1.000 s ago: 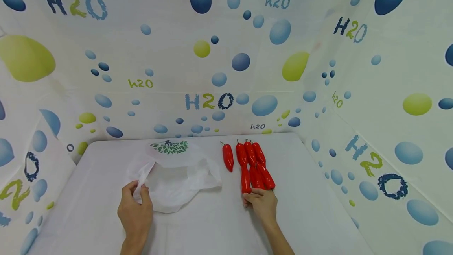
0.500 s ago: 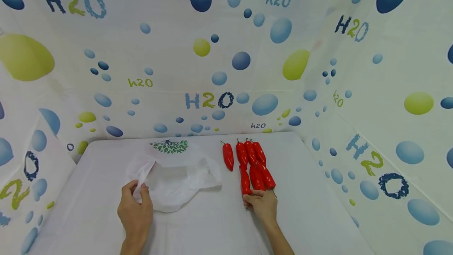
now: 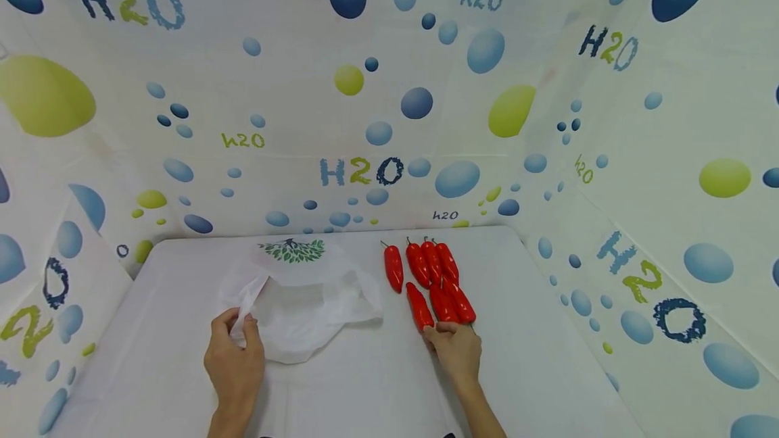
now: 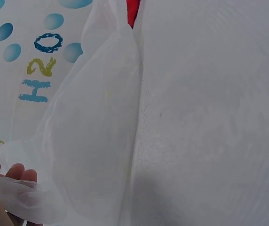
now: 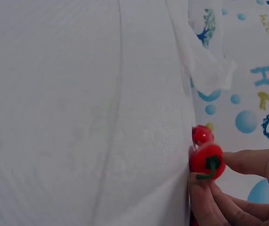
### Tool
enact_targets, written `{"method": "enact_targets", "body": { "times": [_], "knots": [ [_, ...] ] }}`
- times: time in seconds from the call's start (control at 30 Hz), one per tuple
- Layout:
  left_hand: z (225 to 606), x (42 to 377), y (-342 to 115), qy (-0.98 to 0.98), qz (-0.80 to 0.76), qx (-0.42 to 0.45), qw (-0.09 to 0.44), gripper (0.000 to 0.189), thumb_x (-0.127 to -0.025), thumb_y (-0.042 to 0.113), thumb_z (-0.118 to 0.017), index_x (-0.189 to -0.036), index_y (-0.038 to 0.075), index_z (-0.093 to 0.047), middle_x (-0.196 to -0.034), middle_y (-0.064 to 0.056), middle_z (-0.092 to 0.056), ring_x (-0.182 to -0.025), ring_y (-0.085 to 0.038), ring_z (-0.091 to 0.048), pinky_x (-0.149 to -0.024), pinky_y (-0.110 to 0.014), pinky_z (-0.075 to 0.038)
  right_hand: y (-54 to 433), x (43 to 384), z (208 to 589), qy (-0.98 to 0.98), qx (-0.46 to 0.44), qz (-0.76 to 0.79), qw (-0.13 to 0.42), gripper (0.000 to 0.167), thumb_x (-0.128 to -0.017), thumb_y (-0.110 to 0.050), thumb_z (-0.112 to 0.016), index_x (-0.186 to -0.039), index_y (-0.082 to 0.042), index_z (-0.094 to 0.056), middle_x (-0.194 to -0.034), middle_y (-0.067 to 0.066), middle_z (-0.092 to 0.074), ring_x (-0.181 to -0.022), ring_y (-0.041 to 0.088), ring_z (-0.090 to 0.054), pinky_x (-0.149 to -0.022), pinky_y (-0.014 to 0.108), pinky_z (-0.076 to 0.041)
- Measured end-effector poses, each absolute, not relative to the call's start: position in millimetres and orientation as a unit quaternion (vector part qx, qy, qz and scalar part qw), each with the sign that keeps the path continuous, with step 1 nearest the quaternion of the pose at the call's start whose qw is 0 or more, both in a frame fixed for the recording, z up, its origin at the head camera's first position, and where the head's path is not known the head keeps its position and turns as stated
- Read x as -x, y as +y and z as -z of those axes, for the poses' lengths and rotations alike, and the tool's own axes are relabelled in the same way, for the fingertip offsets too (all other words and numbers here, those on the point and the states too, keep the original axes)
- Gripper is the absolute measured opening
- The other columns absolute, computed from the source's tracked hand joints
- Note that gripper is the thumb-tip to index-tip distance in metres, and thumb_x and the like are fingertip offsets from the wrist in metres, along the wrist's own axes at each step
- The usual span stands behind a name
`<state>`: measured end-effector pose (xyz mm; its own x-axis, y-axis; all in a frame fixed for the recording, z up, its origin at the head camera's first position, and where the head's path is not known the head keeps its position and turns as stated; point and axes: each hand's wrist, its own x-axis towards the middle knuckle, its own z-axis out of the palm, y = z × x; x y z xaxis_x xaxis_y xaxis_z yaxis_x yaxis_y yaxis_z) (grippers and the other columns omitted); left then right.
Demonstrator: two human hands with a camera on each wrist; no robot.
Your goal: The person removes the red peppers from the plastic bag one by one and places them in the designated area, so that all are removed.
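My left hand (image 3: 234, 360) pinches the left edge of a thin white plastic bag (image 3: 298, 343), whose mouth gapes toward me. The bag fills much of the left wrist view, with the fingertips (image 4: 22, 173) at its edge. On the right, my right hand (image 3: 456, 353) grips the near end of a red chili pepper (image 3: 418, 306) lying on the table. Its green stem (image 5: 213, 162) shows between thumb and fingers in the right wrist view. Two more red peppers (image 3: 450, 301) lie just right of it, close to the fingers.
Behind these, several red peppers (image 3: 432, 262) lie side by side in a row. One pepper (image 3: 393, 268) lies apart, between them and the bag. A green leafy tree print (image 3: 292, 250) shows behind the bag's mouth. Spotted white cloth (image 3: 292, 100) walls the white table (image 3: 535, 370).
The gripped pepper has first slid slightly toward me, then its far end has swung left, away from the neighbouring peppers. My left hand and the bag have stayed nearly still.
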<state>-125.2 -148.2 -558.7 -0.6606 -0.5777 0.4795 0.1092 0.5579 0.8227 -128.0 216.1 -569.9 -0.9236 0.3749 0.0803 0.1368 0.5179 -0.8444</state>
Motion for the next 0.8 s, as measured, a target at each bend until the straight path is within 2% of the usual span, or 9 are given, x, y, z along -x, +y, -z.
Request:
{"method": "enact_targets", "body": {
  "times": [0.27,0.57,0.8],
  "knots": [
    [558,125,-149,-0.798,0.444,-0.143,0.381,0.027,-0.1,0.009,-0.064,-0.122,-0.006,-0.062,-0.1,-0.023,-0.07,-0.092,-0.039,-0.069,-0.08,-0.019,-0.035,211,129,555,-0.887,0.12,-0.396,0.204,0.026,-0.086,-0.024,-0.087,-0.1,-0.002,-0.081,-0.074,0.001,-0.074,-0.057,0.009,-0.064,-0.052,0.025,-0.052],
    [557,124,-149,-0.797,0.442,-0.149,0.383,0.026,-0.099,0.008,-0.064,-0.122,-0.005,-0.062,-0.099,-0.022,-0.07,-0.081,-0.029,-0.062,-0.075,-0.024,-0.037,189,141,541,-0.87,0.049,-0.429,0.238,0.024,-0.086,-0.021,-0.088,-0.1,-0.004,-0.081,-0.078,-0.002,-0.076,-0.065,0.008,-0.069,-0.056,0.022,-0.055],
    [557,124,-146,-0.801,0.441,-0.156,0.373,0.027,-0.101,0.011,-0.063,-0.123,-0.005,-0.062,-0.102,-0.022,-0.07,-0.085,-0.033,-0.065,-0.077,-0.025,-0.037,164,154,529,-0.85,0.004,-0.455,0.267,0.016,-0.087,-0.02,-0.088,-0.098,-0.011,-0.082,-0.08,-0.005,-0.076,-0.067,0.005,-0.069,-0.057,0.023,-0.056]
  ]
}}
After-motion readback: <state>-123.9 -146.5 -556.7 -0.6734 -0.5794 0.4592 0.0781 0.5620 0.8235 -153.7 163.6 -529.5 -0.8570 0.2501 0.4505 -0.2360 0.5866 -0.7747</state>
